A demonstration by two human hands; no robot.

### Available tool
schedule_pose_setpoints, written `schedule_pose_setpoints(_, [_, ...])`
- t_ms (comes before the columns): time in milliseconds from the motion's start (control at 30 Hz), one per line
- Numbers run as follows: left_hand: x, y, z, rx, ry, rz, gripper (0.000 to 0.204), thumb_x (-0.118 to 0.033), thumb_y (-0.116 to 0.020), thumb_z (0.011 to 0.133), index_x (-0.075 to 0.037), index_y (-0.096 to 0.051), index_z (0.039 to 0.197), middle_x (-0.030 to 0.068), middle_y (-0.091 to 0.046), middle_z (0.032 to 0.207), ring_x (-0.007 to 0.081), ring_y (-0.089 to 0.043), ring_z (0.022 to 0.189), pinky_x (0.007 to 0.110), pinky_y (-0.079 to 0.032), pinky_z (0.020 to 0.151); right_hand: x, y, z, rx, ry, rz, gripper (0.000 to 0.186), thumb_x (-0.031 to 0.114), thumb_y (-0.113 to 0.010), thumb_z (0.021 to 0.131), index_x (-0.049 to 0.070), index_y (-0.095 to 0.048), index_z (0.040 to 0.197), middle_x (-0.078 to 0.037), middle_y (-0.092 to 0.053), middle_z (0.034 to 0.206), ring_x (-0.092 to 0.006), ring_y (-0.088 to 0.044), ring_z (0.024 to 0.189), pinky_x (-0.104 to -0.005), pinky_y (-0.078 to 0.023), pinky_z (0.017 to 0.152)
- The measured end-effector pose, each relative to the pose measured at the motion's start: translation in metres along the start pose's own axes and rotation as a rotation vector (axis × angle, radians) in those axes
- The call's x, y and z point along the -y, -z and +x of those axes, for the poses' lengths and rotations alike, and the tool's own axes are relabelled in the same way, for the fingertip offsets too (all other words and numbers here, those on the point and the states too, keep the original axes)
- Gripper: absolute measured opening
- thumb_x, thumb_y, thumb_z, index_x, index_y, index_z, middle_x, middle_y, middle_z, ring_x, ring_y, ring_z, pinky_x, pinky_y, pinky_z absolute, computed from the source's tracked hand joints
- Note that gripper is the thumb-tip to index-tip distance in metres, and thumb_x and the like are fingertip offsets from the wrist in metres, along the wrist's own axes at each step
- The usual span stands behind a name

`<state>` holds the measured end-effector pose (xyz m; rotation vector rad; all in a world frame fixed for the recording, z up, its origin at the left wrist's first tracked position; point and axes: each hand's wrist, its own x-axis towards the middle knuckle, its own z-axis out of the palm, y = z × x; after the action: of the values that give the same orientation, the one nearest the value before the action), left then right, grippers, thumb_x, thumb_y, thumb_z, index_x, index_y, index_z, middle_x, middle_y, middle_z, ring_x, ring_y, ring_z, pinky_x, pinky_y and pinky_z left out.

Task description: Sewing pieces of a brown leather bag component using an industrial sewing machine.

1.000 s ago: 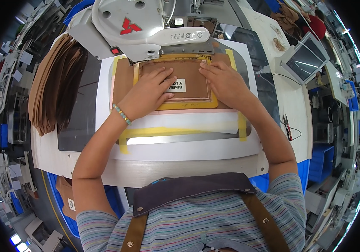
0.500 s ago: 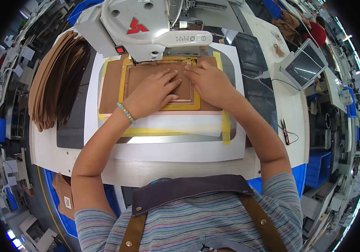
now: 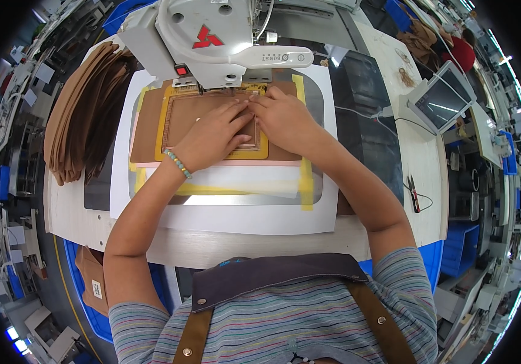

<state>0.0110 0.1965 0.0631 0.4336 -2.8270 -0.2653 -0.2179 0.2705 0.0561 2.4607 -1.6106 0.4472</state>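
Brown fabric (image 3: 181,112) lies flat under a sewing machine head (image 3: 212,45), inside and around a yellow rectangular frame (image 3: 162,130). My left hand (image 3: 212,139), with a beaded bracelet at the wrist, rests palm down on the fabric, fingers stretched out and thumb apart. My right hand (image 3: 285,124) lies over the right side of the frame. Its fingers are extended and slightly bent, their tips close to the left fingertips. Neither hand shows anything in its grasp. Beneath the frame is a white sheet (image 3: 224,223) with yellow tape (image 3: 306,185) on it. The needle area is partly hidden.
A stack of brown fabric pieces (image 3: 84,115) hangs at the left of the table. On the right are small thread snips (image 3: 414,194) and a tilted screen (image 3: 442,97). A blue bin (image 3: 81,291) with brown pieces stands below the table's left edge.
The brown fabric, yellow frame and white sheet have slid left under the machine head. Both hands have moved left with them, and their fingertips have come closer together.
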Motion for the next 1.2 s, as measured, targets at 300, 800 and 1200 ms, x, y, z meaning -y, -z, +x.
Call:
schedule_pose_setpoints(300, [0.012,0.002,-0.017,-0.037,0.086,-0.042,0.048,-0.021,-0.069,0.104,-0.002,-0.061,0.147,0.0157,-0.053,0.161,0.0367,-0.049,0.149,0.046,-0.041,0.124,0.014,0.011,-0.001,0.036,0.001,0.113,0.039,0.021,-0.071,0.098,0.003,-0.071,0.132,-0.007,-0.070,0.140,-0.0270,-0.062,0.124,-0.0399,-0.054,0.104])
schedule_pose_setpoints(800, [0.023,0.032,-0.074,-0.015,0.146,-0.020,0.039,-0.015,-0.071,0.101,-0.005,-0.069,0.139,0.0093,-0.059,0.158,0.0329,-0.051,0.149,0.045,-0.044,0.122,0.021,0.041,-0.028,0.041,0.064,0.378,0.034,0.019,-0.065,0.101,0.002,-0.073,0.129,-0.011,-0.070,0.140,-0.0297,-0.060,0.132,-0.0428,-0.050,0.114])
schedule_pose_setpoints(1200, [0.015,0.024,-0.077,0.035,0.040,-0.082,0.055,-0.028,-0.078,0.096,-0.012,-0.068,0.148,0.0090,-0.054,0.165,0.0343,-0.043,0.156,0.050,-0.037,0.127,0.063,0.014,-0.021,-0.021,0.202,0.306,0.039,0.012,-0.068,0.095,0.004,-0.070,0.133,-0.009,-0.073,0.130,-0.0260,-0.062,0.124,-0.0413,-0.049,0.101])
